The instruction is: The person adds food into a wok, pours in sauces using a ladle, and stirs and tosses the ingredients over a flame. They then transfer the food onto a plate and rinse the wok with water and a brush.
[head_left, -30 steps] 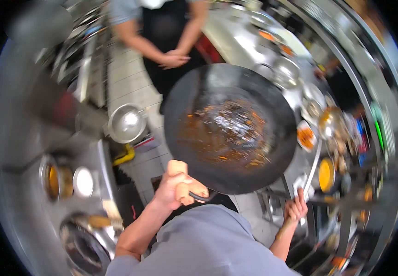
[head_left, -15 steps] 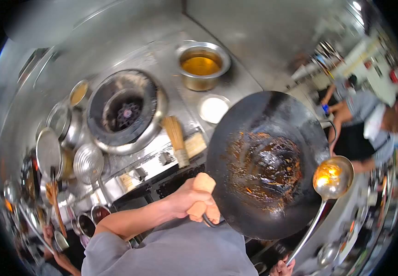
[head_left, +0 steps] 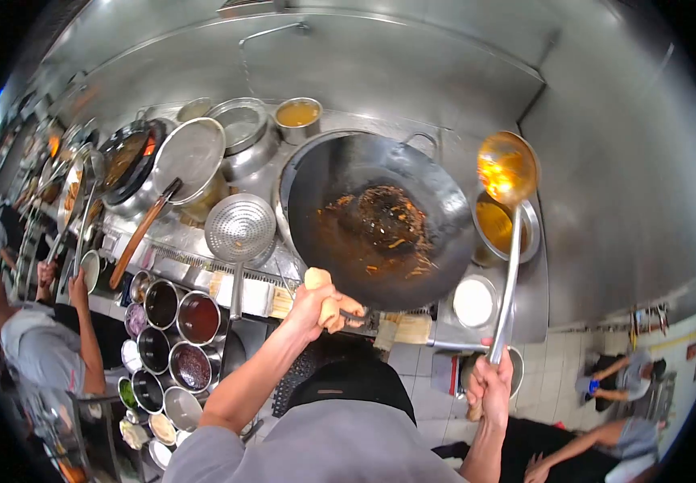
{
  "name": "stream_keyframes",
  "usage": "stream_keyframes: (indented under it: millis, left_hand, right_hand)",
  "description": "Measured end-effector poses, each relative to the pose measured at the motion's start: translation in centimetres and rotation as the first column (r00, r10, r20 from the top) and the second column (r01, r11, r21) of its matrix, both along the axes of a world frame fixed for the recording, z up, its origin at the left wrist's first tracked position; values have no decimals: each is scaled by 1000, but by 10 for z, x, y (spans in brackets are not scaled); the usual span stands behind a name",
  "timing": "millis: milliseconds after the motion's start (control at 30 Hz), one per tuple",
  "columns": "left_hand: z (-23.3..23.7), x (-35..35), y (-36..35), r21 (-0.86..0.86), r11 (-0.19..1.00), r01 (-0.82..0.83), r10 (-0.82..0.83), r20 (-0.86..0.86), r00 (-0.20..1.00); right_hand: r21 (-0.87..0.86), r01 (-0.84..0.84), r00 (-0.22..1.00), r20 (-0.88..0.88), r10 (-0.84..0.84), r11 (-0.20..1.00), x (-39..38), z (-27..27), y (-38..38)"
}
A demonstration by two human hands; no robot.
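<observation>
My left hand (head_left: 311,315) is closed on the near handle of a large black wok (head_left: 446,245), with a folded tan cloth (head_left: 317,278) in its grip. The wok rests over the round burner, tilted a little, and dark oily residue with browned bits coats its bottom. My right hand (head_left: 490,381) is wrapped round the long handle of a metal ladle (head_left: 508,167). The ladle's bowl, shiny with orange-brown liquid, is raised to the right of the wok. Below it, partly hidden, stands a metal pot (head_left: 530,231) of amber liquid.
A perforated skimmer (head_left: 240,229) and a fine strainer (head_left: 191,153) lie left of the wok. Several sauce containers (head_left: 200,318) fill the lower left. A bowl of white contents (head_left: 473,302) stands on the right. Co-workers (head_left: 38,342) are at the left and lower right.
My view has turned from the right toward the stove. The wok has moved from beside the burner onto it, and the ladle has come up beside the wok.
</observation>
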State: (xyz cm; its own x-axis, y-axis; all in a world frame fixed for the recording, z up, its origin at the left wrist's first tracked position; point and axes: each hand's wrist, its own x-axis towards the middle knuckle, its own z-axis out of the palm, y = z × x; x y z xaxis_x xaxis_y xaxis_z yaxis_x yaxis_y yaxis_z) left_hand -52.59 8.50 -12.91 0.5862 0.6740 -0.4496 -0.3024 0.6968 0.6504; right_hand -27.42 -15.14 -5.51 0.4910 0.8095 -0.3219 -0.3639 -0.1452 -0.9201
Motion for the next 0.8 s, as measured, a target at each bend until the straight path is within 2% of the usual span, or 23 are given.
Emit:
stream_keyframes:
  millis: [67, 133, 200, 233, 267, 333, 400, 433, 467, 533, 600, 733, 800]
  left_hand:
    - [-29, 8, 25, -39, 989, -143, 142, -22, 990]
    - [-50, 13, 46, -56, 975, -217, 217, -17, 976]
    - [-59, 24, 63, 34, 948, -317, 318, -31, 948]
    - [-70, 27, 74, 18, 932, -361, 362, -45, 931]
    - [-111, 28, 92, -5, 926, -378, 378, -28, 926]
    - [-137, 25, 108, -66, 952, -300, 296, -65, 953]
    - [-103, 27, 93, -132, 947, -294, 295, -9, 955]
    - [-100, 23, 92, -117, 951, -286, 293, 44, 955]
    - [-105, 22, 92, -173, 940, -294, 306, 46, 951]
    - [-111, 24, 94, -173, 926, -336, 342, 7, 940]
    - [-120, 30, 99, -233, 879, -415, 407, -86, 909]
    - [-128, 41, 93, -213, 806, -553, 539, -121, 833]
    - [-121, 40, 91, -200, 830, -521, 505, -127, 854]
  right_hand:
    - [-2, -136, 991, -10, 136, 991, 20, -4, 49]
    - [86, -268, 952, -126, 277, 960, 36, -4, 106]
    - [-38, -353, 933, 69, 355, 935, 30, 1, 177]
    - [-20, -419, 899, 134, 418, 908, 34, 1, 211]
    - [-12, -481, 858, 200, 473, 877, 36, 0, 246]
    - [-75, -585, 731, 381, 566, 807, 28, 3, 322]
    - [-158, -579, 670, 467, 577, 800, 9, -11, 405]
    - [-189, -578, 619, 532, 577, 794, -4, -12, 439]
    - [-222, -571, 565, 592, 575, 790, -17, -13, 467]
    - [-333, -527, 453, 669, 590, 782, -41, -15, 513]
    - [-384, -493, 422, 679, 601, 781, -61, -28, 550]
    - [-480, -400, 304, 734, 607, 781, -96, -43, 588]
    - [-494, -363, 287, 748, 599, 790, -114, -54, 600]
